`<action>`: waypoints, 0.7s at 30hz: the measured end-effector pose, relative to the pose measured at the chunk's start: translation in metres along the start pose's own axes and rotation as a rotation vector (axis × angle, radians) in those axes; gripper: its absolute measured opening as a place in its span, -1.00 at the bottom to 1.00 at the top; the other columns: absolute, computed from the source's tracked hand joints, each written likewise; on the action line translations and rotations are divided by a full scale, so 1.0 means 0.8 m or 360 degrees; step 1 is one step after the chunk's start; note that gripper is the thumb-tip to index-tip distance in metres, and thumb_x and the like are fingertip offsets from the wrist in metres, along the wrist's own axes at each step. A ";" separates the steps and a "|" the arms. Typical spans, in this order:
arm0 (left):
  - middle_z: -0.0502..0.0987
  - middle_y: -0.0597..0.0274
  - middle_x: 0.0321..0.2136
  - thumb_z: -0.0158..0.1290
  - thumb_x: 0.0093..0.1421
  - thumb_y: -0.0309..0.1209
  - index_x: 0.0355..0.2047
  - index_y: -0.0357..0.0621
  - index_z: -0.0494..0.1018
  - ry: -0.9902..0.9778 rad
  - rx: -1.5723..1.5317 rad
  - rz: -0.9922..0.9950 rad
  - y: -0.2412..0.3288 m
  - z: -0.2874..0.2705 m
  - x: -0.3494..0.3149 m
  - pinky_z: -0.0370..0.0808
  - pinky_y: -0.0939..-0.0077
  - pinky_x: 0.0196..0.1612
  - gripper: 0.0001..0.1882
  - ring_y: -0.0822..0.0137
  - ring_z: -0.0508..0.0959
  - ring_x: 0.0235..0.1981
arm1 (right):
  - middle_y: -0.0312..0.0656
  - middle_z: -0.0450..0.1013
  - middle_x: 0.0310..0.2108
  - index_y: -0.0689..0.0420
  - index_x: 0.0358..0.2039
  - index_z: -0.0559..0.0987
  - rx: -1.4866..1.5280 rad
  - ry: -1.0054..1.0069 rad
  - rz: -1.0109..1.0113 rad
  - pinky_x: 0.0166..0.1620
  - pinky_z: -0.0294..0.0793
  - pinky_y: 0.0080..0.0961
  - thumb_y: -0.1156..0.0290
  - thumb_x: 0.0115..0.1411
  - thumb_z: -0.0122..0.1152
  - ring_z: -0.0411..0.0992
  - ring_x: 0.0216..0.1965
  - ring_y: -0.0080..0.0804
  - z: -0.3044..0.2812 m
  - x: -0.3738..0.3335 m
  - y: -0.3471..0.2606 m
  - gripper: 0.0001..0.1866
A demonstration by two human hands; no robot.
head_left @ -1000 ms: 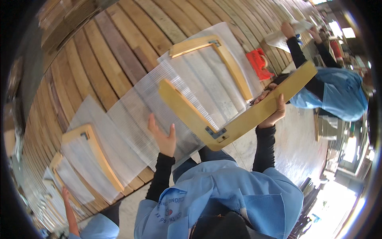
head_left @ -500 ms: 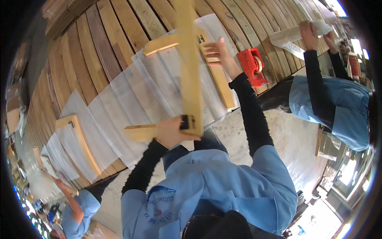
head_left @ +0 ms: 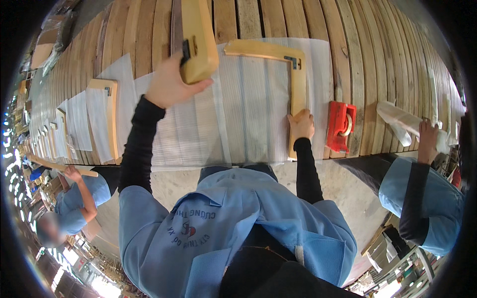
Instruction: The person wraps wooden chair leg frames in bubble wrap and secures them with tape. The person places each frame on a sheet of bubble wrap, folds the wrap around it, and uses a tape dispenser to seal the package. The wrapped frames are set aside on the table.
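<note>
My left hand (head_left: pixel 171 82) is closed round the corner of a yellowish L-shaped wooden piece (head_left: pixel 201 47) with a black metal bracket. It is held up above the white foam sheets, and its far end runs out of view at the top. A second L-shaped wooden piece (head_left: pixel 298 79) lies on the white foam sheet (head_left: pixel 243 109), a dark bracket at its inner corner. Around the near part of its long leg, my right hand (head_left: pixel 301 125) has its fingers closed.
A red tape dispenser (head_left: pixel 339 126) stands right of the foam on the slatted wooden table (head_left: pixel 366 74). More L-shaped pieces (head_left: pixel 113 119) lie on foam at the left. One co-worker (head_left: pixel 422 198) handles a wrapped piece (head_left: pixel 405 119) at right; another (head_left: pixel 82 193) holds a wooden bar at left.
My left hand has carried its wooden piece up and to the left. My right hand, open beside the other piece before, has come down and closed on its leg. The view has turned.
</note>
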State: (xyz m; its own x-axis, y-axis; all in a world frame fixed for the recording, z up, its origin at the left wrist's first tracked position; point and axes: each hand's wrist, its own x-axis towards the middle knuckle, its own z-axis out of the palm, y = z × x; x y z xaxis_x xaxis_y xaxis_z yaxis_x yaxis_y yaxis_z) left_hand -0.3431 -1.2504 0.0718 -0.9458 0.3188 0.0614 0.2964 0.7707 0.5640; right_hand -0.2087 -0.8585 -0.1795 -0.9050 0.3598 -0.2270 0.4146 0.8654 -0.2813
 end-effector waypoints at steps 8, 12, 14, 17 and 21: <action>0.65 0.16 -0.24 0.19 0.26 -0.28 0.01 -0.34 0.48 0.0806 -0.0869 -0.0137 -0.102 -0.108 0.134 0.61 0.34 -0.18 -0.58 0.25 0.67 -0.27 | 0.11 0.56 -0.17 0.20 0.06 0.44 0.0336 0.0211 0.0163 -0.13 0.55 -0.07 -0.01 0.14 0.38 0.57 -0.16 0.09 -0.042 -0.021 -0.006 -0.34; 0.61 0.17 -0.18 0.19 0.30 -0.19 0.04 -0.30 0.46 0.0927 -0.1821 -0.0385 -0.213 -0.094 0.201 0.64 0.22 -0.11 -0.54 0.22 0.66 -0.21 | -0.04 0.58 -0.18 0.26 0.06 0.46 0.0946 0.0292 0.0353 -0.08 0.53 -0.37 0.38 0.21 0.35 0.56 -0.18 -0.30 -0.093 -0.050 -0.061 -0.55; 0.56 0.11 -0.15 0.17 0.32 -0.12 0.07 -0.29 0.42 0.1066 -0.2113 -0.0393 -0.264 -0.050 0.239 0.64 0.11 -0.09 -0.49 0.13 0.62 -0.17 | -0.09 0.57 -0.18 0.29 0.07 0.46 0.1117 0.0389 0.0334 -0.05 0.50 -0.42 0.44 0.25 0.27 0.51 -0.17 -0.41 -0.090 -0.055 -0.061 -0.59; 0.53 0.07 -0.14 0.16 0.32 -0.10 0.11 -0.29 0.37 0.1233 -0.2477 -0.0630 -0.316 0.029 0.248 0.61 0.03 -0.04 -0.44 0.06 0.60 -0.16 | -0.17 0.52 -0.17 0.29 0.09 0.44 0.1165 0.0408 0.0466 -0.08 0.46 -0.49 0.43 0.27 0.25 0.46 -0.18 -0.47 -0.097 -0.068 -0.070 -0.59; 0.48 0.05 -0.04 0.18 0.29 -0.04 0.17 -0.24 0.33 0.1663 -0.2629 -0.0676 -0.338 0.115 0.280 0.56 0.06 0.03 -0.37 0.02 0.58 -0.13 | -0.21 0.48 -0.17 0.26 0.16 0.38 0.1420 0.0471 0.0493 -0.14 0.42 -0.56 0.36 0.28 0.23 0.41 -0.21 -0.55 -0.084 -0.059 -0.081 -0.52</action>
State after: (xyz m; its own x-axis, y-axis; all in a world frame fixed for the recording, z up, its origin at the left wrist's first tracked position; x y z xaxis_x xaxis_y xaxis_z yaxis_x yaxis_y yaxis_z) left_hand -0.6230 -1.3365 -0.1422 -0.7880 -0.5696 -0.2335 0.2662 -0.6573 0.7051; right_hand -0.1993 -0.9082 -0.0876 -0.6813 0.7037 -0.2016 0.4470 0.1819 -0.8758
